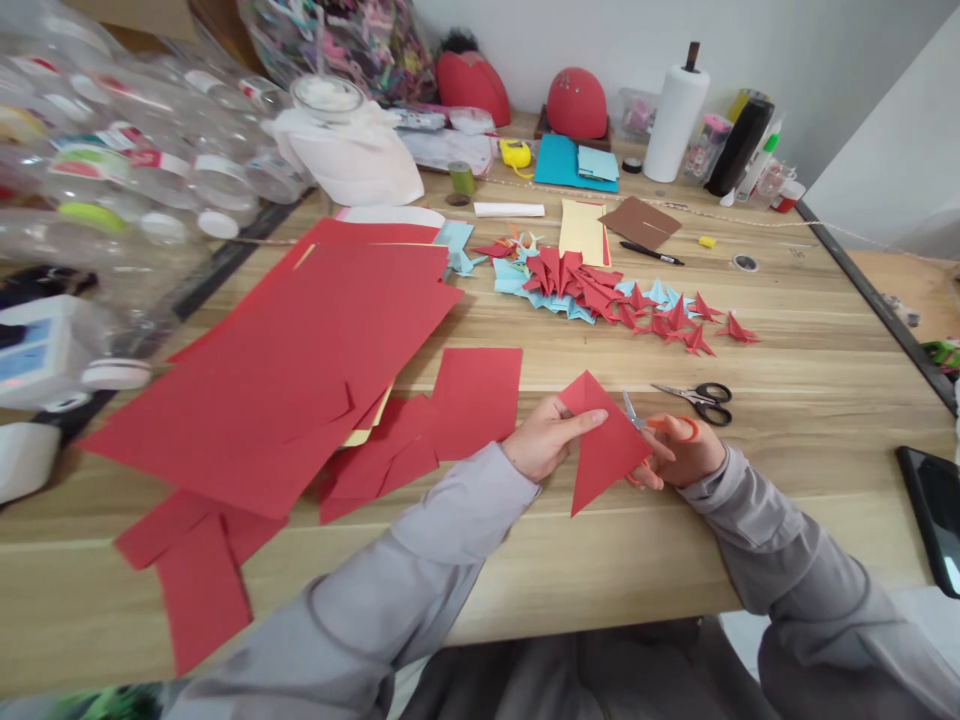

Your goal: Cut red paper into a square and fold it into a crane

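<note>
A folded piece of red paper (600, 455) is pinched in my left hand (551, 437), thumb on top, above the table's front part. My right hand (686, 450) has its fingers in the orange handles of a pair of scissors (632, 412). The scissors' blades are parted at the paper's right edge; part of them is hidden behind the paper. Just beyond my right hand lies a second pair of scissors (705, 402) with black handles. A red paper square (480, 400) rests on the table left of my left hand.
Large red sheets (300, 370) cover the table's left side, with smaller red pieces (202, 580) in front. Folded red and blue paper shapes (585, 285) lie in the middle. Plastic bottles (150, 170) crowd the far left. A phone (930, 515) lies at the right edge.
</note>
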`<state>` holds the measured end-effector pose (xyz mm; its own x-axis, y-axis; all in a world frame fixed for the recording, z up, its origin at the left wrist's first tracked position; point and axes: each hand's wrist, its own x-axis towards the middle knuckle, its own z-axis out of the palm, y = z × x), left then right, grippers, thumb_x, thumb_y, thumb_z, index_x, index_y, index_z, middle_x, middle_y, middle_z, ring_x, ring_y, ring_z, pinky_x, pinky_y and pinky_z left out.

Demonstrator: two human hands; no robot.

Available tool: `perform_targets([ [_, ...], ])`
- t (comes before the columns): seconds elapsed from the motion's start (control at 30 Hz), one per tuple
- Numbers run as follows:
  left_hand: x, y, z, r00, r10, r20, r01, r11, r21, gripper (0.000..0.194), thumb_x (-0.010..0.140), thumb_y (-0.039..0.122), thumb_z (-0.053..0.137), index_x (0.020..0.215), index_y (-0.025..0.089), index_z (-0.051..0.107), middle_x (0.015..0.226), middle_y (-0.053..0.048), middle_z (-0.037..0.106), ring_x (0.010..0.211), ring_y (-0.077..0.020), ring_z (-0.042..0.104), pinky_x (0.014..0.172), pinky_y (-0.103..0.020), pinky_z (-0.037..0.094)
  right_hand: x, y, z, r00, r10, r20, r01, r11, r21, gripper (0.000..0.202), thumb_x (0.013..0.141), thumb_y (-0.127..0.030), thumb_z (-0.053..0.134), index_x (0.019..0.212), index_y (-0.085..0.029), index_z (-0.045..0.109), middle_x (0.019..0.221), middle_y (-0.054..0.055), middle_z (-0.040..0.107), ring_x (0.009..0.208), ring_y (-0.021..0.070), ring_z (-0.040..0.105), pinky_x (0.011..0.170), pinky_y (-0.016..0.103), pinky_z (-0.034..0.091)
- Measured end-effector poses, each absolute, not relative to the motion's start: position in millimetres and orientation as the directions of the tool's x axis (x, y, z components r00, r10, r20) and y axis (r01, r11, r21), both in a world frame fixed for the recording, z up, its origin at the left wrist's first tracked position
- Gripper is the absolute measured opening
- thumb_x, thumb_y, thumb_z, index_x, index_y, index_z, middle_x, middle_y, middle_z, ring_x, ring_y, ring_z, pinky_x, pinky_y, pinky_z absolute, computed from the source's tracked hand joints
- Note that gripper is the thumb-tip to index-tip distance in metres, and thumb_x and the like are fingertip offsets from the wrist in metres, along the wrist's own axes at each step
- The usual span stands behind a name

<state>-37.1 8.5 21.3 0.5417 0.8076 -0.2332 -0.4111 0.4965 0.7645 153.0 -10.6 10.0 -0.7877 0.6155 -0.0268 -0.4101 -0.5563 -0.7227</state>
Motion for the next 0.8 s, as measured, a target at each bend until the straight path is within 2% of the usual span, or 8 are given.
perform_targets([
  [0.3, -39, 7, 23, 0.560, 0.793, -0.238, -0.435, 0.527, 0.730, 0.029, 0.062, 0.031, 0.079, 0.076, 0.010, 0.064, 0.069, -0.006, 0.070, 0.063, -0.0177, 0.066, 0.062, -0.029, 0.052, 143, -11, 13, -0.751, 0.659, 0.039, -0.505, -0.536, -0.677, 0.049, 0.084, -0.053, 0.048, 0.052, -0.020, 0.031, 0.056, 0.001, 0.052, 0.065, 0.0164, 0.054, 0.065, 0.029, 0.038],
  [0.47, -39, 8, 24, 0.537, 0.815, -0.218, -0.458, 0.499, 0.735, 0.029, 0.062, 0.030, 0.079, 0.076, 0.010, 0.064, 0.066, -0.005, 0.068, 0.062, -0.0164, 0.065, 0.061, -0.027, 0.052, 141, -12, 14, -0.750, 0.661, 0.003, -0.503, -0.568, -0.651, 0.050, 0.081, -0.055, 0.052, 0.052, -0.020, 0.030, 0.055, 0.001, 0.051, 0.062, 0.0168, 0.051, 0.064, 0.030, 0.037],
  [0.63, -41, 9, 26, 0.560, 0.803, -0.202, -0.489, 0.517, 0.703, 0.026, 0.065, 0.028, 0.077, 0.078, 0.010, 0.064, 0.069, -0.005, 0.069, 0.068, -0.0188, 0.068, 0.065, -0.028, 0.053, 142, -10, 22, -0.669, 0.743, 0.016, -0.604, -0.530, -0.596, 0.057, 0.073, -0.056, 0.061, 0.050, -0.020, 0.024, 0.061, 0.001, 0.047, 0.063, 0.0151, 0.047, 0.062, 0.029, 0.037],
  [0.8, -38, 9, 26, 0.548, 0.811, -0.207, -0.502, 0.516, 0.694, 0.026, 0.067, 0.028, 0.075, 0.083, 0.011, 0.063, 0.078, -0.008, 0.071, 0.075, -0.0196, 0.067, 0.069, -0.030, 0.053, 144, -7, 23, -0.642, 0.767, 0.013, -0.590, -0.483, -0.647, 0.056, 0.071, -0.057, 0.063, 0.050, -0.020, 0.026, 0.062, 0.001, 0.047, 0.063, 0.0147, 0.044, 0.060, 0.029, 0.037],
])
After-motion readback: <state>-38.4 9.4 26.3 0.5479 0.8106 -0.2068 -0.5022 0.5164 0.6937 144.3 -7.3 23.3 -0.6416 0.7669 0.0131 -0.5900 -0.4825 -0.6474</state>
